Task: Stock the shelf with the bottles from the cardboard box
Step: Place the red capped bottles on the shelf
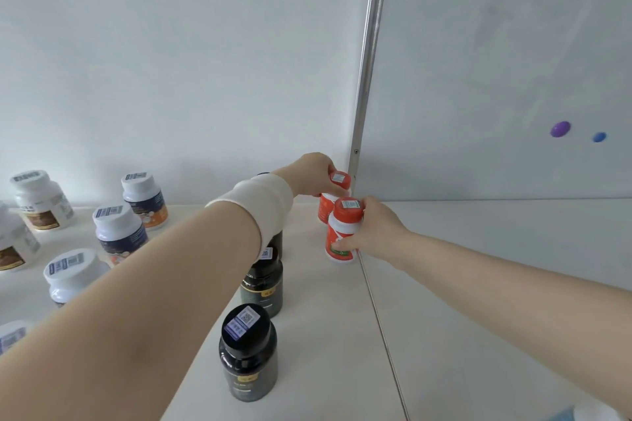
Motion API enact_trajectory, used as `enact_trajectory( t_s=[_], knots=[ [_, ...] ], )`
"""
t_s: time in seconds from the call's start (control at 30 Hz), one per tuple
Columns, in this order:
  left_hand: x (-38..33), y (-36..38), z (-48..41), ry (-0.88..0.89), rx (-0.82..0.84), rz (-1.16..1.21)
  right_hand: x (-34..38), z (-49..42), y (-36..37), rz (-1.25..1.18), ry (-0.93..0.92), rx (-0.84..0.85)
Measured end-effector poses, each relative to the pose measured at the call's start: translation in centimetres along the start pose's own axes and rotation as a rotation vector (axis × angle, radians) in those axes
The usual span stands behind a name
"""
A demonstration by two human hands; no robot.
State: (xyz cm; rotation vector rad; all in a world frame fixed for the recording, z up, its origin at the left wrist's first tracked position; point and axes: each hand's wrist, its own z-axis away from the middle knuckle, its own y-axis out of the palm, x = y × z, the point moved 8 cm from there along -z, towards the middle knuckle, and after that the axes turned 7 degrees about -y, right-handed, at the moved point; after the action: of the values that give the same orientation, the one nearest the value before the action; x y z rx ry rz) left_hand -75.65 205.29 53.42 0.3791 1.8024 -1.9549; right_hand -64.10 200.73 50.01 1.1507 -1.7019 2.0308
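White wall fills the back, and a flat white shelf board (307, 335) runs along below it. A shiny metal pole (371, 44) stands up at the far corner. To its right is a white panel (478, 79) with a purple dot (560, 129) and a blue dot (598, 137) stuck on it. The left hand (313, 174) reaches to that corner, and its fingers curl down over the red cap of the back orange-and-white plastic bottle (338, 181). Most of this bottle is hidden by the hand and by the bottle in front. The right hand (376, 229) wraps round the front orange-and-white plastic bottle (342, 225). The thumb is low on the label, and the other fingers are behind it, out of sight. This bottle stands upright on the shelf just in front of the back one, so close that I cannot tell if they touch. A white cloth wristband (260, 208) sits on the left wrist. Three black round bottles (248, 352) stand in a row under that arm, and the far one is mostly hidden by the band. White-capped round bottles (119, 229) stand to the left. Some are cut off by the edge or covered by the arm. Their labels are too blurry to read.
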Motion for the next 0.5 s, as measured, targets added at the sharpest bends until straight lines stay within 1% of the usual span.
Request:
enact_trajectory(
  t_s=[0.27, 0.4, 0.5],
  knots=[
    [0.00, 0.12, -0.19, -0.001, 0.013, -0.015, -0.46, -0.34, 0.77, -0.030, 0.026, -0.004],
    [0.04, 0.15, 0.00, 0.004, 0.029, -0.030, -0.46, -0.22, 1.10, -0.027, 0.046, 0.032],
    [-0.10, -0.30, 0.43, 0.009, 0.054, -0.102, -0.30, 0.40, 0.67, -0.008, 0.043, 0.047]
  ],
)
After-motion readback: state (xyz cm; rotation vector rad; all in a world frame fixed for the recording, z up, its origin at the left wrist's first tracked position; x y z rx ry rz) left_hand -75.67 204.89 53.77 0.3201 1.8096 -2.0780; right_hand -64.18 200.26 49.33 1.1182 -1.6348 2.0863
